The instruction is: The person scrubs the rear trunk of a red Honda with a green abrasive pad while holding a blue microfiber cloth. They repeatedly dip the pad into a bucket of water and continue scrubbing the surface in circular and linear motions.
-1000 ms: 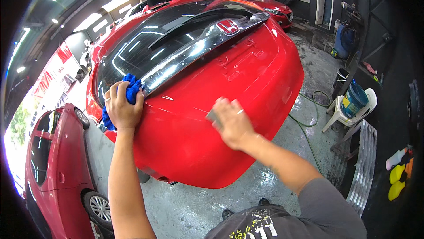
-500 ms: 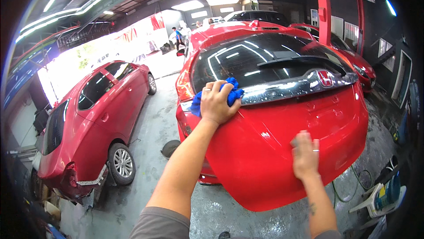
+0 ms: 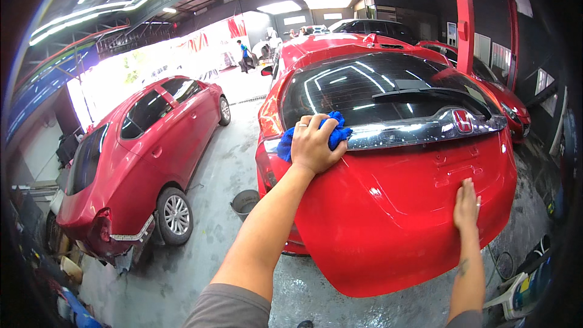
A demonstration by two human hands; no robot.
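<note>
The raised red tailgate point(image 3: 376, 225) of a red hatchback fills the middle and right. Bunched under my left hand point(image 3: 317, 143) is a blue cloth point(image 3: 337, 132), pressed on the tailgate's upper left corner at the end of the wet chrome trim strip point(image 3: 395, 134). My left fingers are curled over it. Lower right, my right hand point(image 3: 467, 205) lies against the red panel below the plate recess, fingers straight and pressed together. A small grey piece showed beside these fingers earlier; the hand now hides whatever is under them.
A dark red sedan point(image 3: 146, 146) with a damaged rear corner stands at left. Between the cars, a dark bucket point(image 3: 245, 202) sits on the wet grey floor. A white chair point(image 3: 513, 297) with a container and a hose point(image 3: 503, 264) are at lower right. A person point(image 3: 245, 56) stands far off.
My right hand has slid right and slightly up across the panel. The left hand stays on the cloth at the same corner. The whole view has shifted a little.
</note>
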